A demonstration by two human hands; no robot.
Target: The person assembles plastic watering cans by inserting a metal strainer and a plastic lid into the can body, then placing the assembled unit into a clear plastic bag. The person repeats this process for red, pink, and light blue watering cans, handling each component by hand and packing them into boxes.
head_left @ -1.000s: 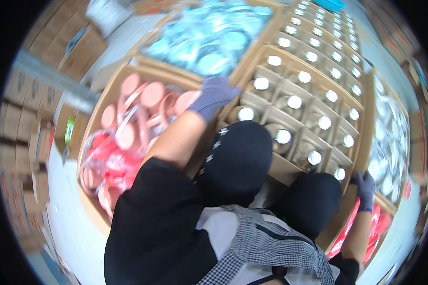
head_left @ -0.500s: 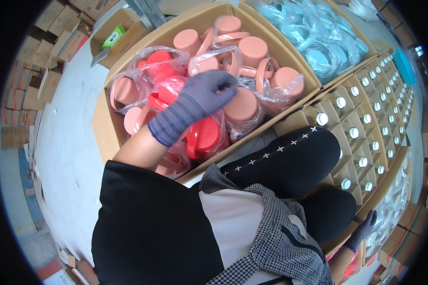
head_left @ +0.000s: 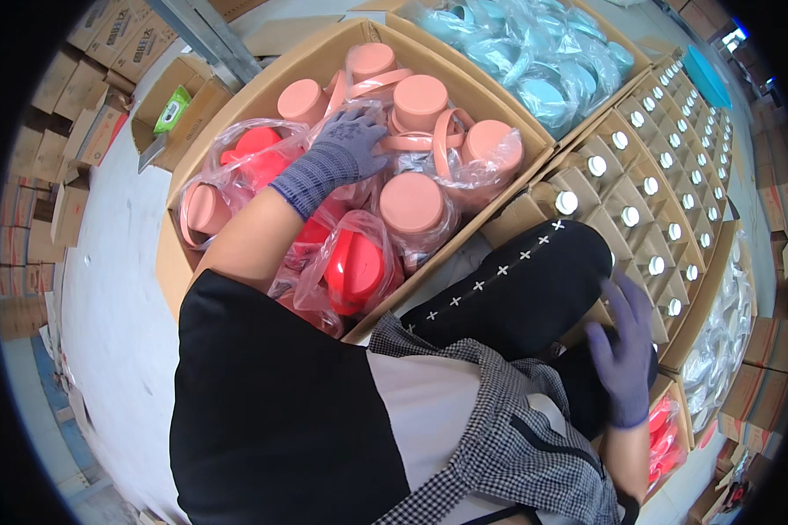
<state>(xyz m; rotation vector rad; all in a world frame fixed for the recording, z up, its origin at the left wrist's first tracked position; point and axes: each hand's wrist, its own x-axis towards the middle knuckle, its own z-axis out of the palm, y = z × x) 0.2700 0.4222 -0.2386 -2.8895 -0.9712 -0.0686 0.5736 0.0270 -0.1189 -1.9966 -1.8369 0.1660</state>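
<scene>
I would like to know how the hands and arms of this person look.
The left hand and right hand wear purplish gloves. The left one is knitted, with a ribbed, dark-edged cuff; the right one is blurred. A black sleeve leaves the left forearm bare.

Pink parts (head_left: 411, 203): smooth matt plstc. Red part (head_left: 355, 265): glossier plstc. Bags (head_left: 309, 282): thin clear film, shiny, crinkled. L glove (head_left: 341, 149): knit cloth, ribbed cuff. Box (head_left: 173, 254): matt brn cardbd.
</scene>
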